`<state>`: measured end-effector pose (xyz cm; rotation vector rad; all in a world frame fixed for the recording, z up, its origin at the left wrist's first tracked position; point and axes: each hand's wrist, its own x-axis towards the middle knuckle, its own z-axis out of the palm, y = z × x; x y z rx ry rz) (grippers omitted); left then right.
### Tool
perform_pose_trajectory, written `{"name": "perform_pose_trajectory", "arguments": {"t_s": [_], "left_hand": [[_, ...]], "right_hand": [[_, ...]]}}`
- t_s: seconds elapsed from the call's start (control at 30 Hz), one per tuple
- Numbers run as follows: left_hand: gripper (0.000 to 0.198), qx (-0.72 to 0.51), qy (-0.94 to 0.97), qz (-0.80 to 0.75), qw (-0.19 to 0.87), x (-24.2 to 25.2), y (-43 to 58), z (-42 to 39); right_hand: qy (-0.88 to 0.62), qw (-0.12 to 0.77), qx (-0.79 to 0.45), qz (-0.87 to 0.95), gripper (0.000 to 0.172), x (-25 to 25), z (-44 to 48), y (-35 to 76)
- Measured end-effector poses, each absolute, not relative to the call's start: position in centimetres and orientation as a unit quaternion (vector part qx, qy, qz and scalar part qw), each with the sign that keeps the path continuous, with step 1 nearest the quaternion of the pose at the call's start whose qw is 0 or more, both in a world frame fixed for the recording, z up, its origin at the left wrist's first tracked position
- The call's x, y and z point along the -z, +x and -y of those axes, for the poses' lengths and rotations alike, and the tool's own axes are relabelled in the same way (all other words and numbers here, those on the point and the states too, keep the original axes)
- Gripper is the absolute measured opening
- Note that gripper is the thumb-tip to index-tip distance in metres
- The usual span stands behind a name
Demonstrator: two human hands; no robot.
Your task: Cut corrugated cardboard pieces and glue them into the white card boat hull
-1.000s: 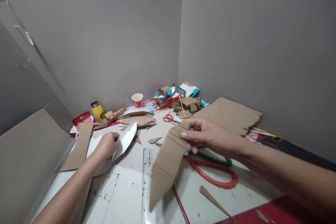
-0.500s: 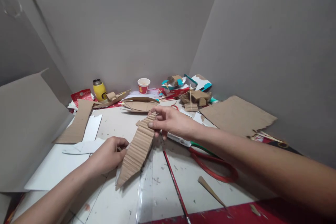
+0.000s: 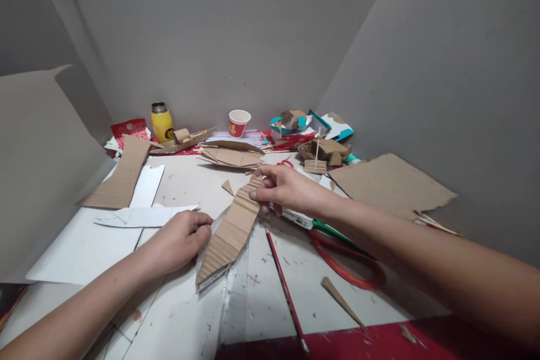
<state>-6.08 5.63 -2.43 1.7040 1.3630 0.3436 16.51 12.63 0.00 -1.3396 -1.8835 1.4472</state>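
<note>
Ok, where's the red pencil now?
In the head view, the red pencil lies just right of centre in the lower half, below the right hand, between the clear ruler and the scissors, its lower end over the red surface.

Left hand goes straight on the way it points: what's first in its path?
Likely the pale layer along the edge of the corrugated cardboard piece, then that piece itself, which the right hand holds. Depth is unclear; the left hand may be touching them.
</note>
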Motion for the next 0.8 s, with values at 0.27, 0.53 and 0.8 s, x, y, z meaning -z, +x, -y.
{"name": "perform_pose_trajectory", "arguments": {"t_s": [0.27, 0.53, 0.8], "left_hand": [[0.030, -0.139, 0.721, -0.531, 0.422, 2.2, -5.8, -5.4], [0.029, -0.136, 0.741, -0.547, 0.364, 2.8, -5.6, -5.1], [0.025, -0.126, 0.768, -0.559, 0.287, 3.4, -5.0, -4.6]], "right_hand": [[-0.503, 0.179, -0.454, 0.713, 0.015, 0.0, -12.4, 15.9], [-0.472, 0.128, -0.344, 0.801, 0.008, 0.0, -12.2, 15.3], [-0.481, 0.022, -0.308, 0.821, 0.029, -1.7, -13.2, 15.3]]}}
